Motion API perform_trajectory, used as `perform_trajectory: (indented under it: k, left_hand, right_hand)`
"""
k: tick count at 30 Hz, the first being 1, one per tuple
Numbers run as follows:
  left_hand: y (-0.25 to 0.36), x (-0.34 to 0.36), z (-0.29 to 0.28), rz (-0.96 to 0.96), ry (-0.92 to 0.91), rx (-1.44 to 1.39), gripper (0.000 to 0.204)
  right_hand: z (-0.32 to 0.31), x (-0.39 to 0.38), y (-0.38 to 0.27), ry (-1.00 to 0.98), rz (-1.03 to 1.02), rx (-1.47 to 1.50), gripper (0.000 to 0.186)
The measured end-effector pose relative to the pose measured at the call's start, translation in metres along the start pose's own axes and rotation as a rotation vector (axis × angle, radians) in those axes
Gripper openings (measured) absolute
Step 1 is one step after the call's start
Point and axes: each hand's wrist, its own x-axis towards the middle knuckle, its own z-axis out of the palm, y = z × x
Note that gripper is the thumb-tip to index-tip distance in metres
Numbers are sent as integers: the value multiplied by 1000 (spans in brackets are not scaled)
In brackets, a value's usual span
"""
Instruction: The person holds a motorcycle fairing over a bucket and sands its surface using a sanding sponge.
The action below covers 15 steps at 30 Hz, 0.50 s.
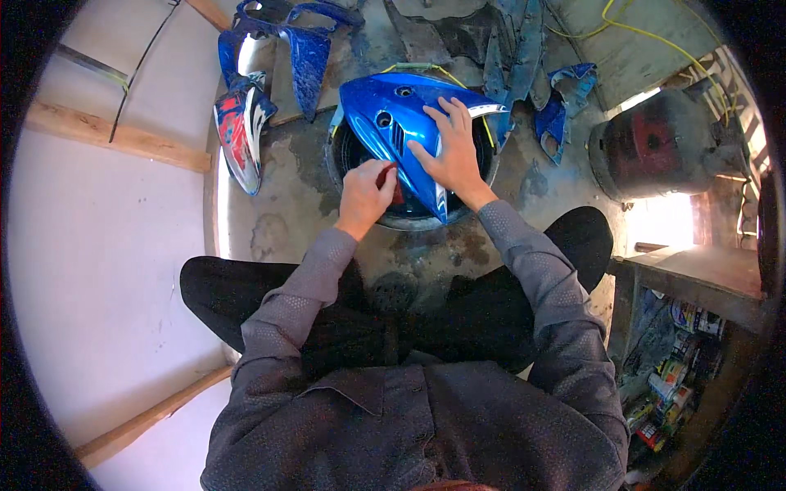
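A glossy blue plastic fairing panel (pixel 372 102) with two round holes and a slotted vent lies across the top of a round dark tub (pixel 332 159). My right hand (pixel 452 155) rests on the panel's right part, fingers spread and pressed flat on its surface. At the panel's lower left edge, my left hand (pixel 366 195) is closed, thumb and fingers pinching a small dark-red piece (pixel 388 173). That piece is mostly hidden by the fingers, so its kind is unclear. The panel's pointed lower tip sticks out over the tub's near rim.
Dusty blue panels (pixel 309 65) and a red, white and blue panel (pixel 238 135) lie at the far left. Grey panels (pixel 512 57) and a blue piece (pixel 553 119) lie far right. A sooty metal drum (pixel 655 143) and a wooden shelf (pixel 696 274) with cans stand right.
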Motion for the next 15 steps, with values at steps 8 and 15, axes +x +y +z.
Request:
perform_trajectory:
  k: [8, 15]
  left_hand:
    - [-4, 0, -1, -86, 4, -121, 14]
    - [11, -16, 8, 41, -181, -67, 14]
  right_hand:
    - [-1, 0, 1, -13, 21, 5, 71]
    - [-2, -1, 3, -8, 22, -3, 71]
